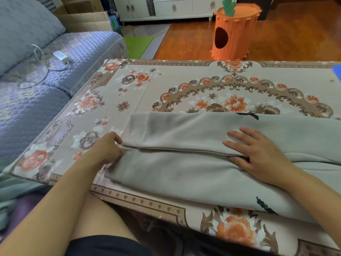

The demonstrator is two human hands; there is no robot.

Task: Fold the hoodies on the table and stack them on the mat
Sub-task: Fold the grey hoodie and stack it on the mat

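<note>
A light grey hoodie lies across the near half of the floral mat that covers the table. One part of it is folded lengthwise over the body, and its ribbed hem edge points left. My left hand pinches that ribbed edge at the hoodie's left end, fingers curled on the fabric. Flat on the folded layer rests my right hand, fingers spread and straight, pressing the cloth down. Dark print shows at the hoodie's top edge and near its lower right.
A blue quilted sofa with a white charger and cable stands to the left. Beyond the table sit an orange carrot-shaped stool on wood floor, cardboard boxes and a white cabinet. A blue object peeks in at the right edge.
</note>
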